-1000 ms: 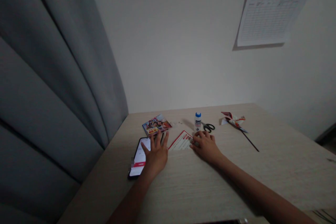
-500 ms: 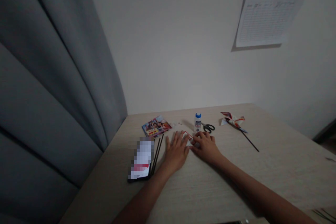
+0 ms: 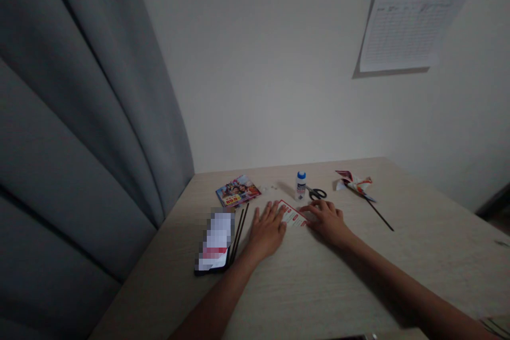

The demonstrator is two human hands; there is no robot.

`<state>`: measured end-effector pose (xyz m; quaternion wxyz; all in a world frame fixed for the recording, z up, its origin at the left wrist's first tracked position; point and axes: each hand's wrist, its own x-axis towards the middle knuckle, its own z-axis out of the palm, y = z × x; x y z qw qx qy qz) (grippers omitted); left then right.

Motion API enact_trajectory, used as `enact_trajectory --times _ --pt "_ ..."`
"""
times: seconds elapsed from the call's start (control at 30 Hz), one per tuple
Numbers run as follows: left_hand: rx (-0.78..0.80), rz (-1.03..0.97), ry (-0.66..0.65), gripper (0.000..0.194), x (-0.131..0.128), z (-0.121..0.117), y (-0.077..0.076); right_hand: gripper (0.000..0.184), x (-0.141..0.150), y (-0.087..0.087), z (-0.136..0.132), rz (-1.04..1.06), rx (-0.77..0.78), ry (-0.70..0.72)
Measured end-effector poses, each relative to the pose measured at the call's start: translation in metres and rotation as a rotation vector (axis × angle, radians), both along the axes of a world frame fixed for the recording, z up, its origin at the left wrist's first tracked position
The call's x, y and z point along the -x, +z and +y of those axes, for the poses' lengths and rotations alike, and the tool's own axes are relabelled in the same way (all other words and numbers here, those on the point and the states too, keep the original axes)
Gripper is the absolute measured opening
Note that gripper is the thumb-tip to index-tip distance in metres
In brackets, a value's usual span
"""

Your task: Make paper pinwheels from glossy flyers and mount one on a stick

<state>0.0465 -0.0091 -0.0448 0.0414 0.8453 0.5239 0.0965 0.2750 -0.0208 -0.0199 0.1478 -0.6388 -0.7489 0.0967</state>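
A printed white paper [image 3: 295,218] with a red edge, which looks folded, lies on the table between my two hands. My left hand [image 3: 268,231] is spread flat over its left part, fingers stretched out. At the right end of the sheet, my right hand [image 3: 327,223] has its fingers bent, with index finger and thumb on the paper's edge; the fingertips are partly hidden. Just beyond the paper stand a glue bottle [image 3: 300,187] with a blue cap and black-handled scissors [image 3: 317,194] lying behind it.
Left of my hands lie thin dark sticks [image 3: 238,235], a phone [image 3: 215,241] with a blurred screen and a colourful leaflet [image 3: 238,191]. A paper pinwheel [image 3: 356,183] on a dark stick rests at the right. A grey curtain [image 3: 91,117] borders the table's left side.
My right hand has slid to the right along the paper, uncovering more of its printed surface. My left hand stays nearly in place.
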Motion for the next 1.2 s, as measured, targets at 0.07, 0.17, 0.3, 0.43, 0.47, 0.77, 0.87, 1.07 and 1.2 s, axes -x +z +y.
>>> enact_trajectory --times 0.07,0.17,0.3,0.43,0.47,0.77,0.87,1.07,1.2 --pt "0.006 -0.004 0.003 0.056 0.0 0.0 0.001 0.042 -0.005 0.001 -0.001 -0.003 0.016 -0.002" --pt "0.003 -0.007 0.005 0.056 0.001 0.0 0.001 0.045 -0.013 -0.001 -0.002 -0.004 0.029 0.007" --pt "-0.031 -0.009 0.005 0.056 0.002 0.001 -0.004 0.057 -0.025 -0.007 0.0 -0.003 0.045 0.013" --pt "-0.083 -0.011 0.036 0.059 0.001 0.001 -0.007 0.056 -0.028 -0.007 0.007 0.019 0.037 0.038" --pt "-0.085 -0.018 0.051 0.061 0.001 0.0 -0.006 0.051 -0.025 -0.004 0.008 0.027 0.032 0.052" --pt "-0.048 -0.241 0.109 0.066 0.004 0.008 0.002 0.032 0.017 0.014 0.019 -0.048 -0.048 0.163" --pt "-0.039 -0.352 0.096 0.068 0.008 0.014 0.002 0.03 0.022 0.012 0.022 -0.048 -0.052 0.108" --pt "-0.023 -0.443 0.078 0.069 0.017 0.019 0.004 0.027 0.023 0.001 0.022 0.05 -0.135 0.08" --pt "-0.073 -0.483 0.081 0.069 0.022 0.021 0.008 0.023 0.022 -0.003 0.024 0.129 -0.192 0.095"
